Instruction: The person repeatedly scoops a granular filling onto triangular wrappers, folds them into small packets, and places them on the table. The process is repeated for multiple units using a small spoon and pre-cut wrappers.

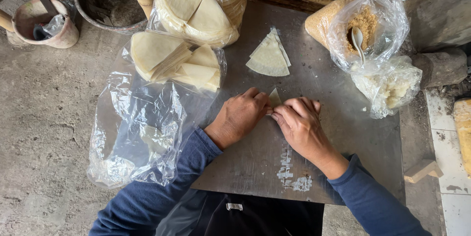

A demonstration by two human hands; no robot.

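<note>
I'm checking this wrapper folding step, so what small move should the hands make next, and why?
Probably finish the fold: the left hand and right hand both pinch one pale wrapper on the metal table, with only its tip showing. The spoon sits untouched in the bag of brown filling, so scooping likely follows.

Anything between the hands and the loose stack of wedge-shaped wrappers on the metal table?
No. Head view shows only bare metal table between both hands and the loose wrapper stack.
</note>
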